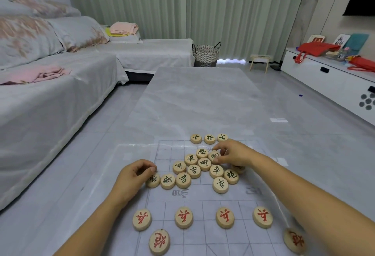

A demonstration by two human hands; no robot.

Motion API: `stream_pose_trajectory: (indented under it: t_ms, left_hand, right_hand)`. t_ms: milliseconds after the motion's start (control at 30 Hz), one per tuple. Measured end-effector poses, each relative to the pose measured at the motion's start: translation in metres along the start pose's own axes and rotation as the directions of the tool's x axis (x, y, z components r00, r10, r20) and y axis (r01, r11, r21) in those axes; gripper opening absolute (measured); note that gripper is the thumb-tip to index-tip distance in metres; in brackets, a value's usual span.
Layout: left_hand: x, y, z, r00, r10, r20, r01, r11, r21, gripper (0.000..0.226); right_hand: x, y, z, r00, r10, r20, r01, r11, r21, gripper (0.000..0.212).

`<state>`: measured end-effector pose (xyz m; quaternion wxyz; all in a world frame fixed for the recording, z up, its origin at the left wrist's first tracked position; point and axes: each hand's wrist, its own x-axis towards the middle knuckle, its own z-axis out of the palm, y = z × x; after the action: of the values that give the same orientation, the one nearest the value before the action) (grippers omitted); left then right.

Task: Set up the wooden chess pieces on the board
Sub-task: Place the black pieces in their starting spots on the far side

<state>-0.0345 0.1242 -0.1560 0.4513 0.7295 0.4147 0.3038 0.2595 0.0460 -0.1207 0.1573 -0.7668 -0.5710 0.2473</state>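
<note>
My right hand pinched the far-right cluster piece; my left hand pinched the leftmost piece. Lifting each straight up, I judged, would spare touching neighbours.

1. The table reads pale grey to me, with cloudy marble veining.
2. The board: a see-through sheet ruled in thin grey lines.
3. Pale wood throughout: black-marked pieces at centre, red-marked pieces at 6 o'clock.
4. At 12 o'clock I see pale green curtains, vertically pleated.
5. At 9 o'clock, a light grey sofa with a pink cloth.
6. At 1 o'clock, a basket woven white over dark grey; at 2 o'clock, a red bag on a white cabinet.
</note>
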Motion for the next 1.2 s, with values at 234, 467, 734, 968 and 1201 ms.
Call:
stream_pose_trajectory:
  t_ms: [234,467,734,968,1201]
  left_hand:
    - [-0.002,0.002,0.000,1.000,0.000,0.001,0.000,1.000,0.004,0.012]
    - [0.001,0.003,-0.005,0.988,-0.070,-0.140,0.033,0.967,-0.253,0.016]
    - [0.001,-0.006,-0.001,0.973,0.101,0.206,-0.146,0.965,0.216,0.046]
    - [0.003,-0.006,0.004,0.975,0.153,0.163,-0.202,0.914,0.352,0.068]
    - [0.002,-0.010,0.004,0.985,0.136,0.106,-0.165,0.926,0.341,0.054]
  right_hand:
    - [-0.011,0.035,-0.018,0.948,0.182,-0.260,-0.244,0.942,-0.229,0.036]
    - [-0.050,0.095,-0.021,0.953,0.072,-0.294,-0.158,0.947,-0.278,0.041]
    - [-0.051,0.105,-0.002,0.916,0.017,-0.401,-0.049,0.996,-0.069,0.041]
    - [-0.055,0.101,-0.003,0.905,0.035,-0.425,-0.045,0.999,-0.014,0.033]
    - [-0.056,0.099,-0.002,0.900,0.053,-0.432,-0.047,0.999,0.026,0.029]
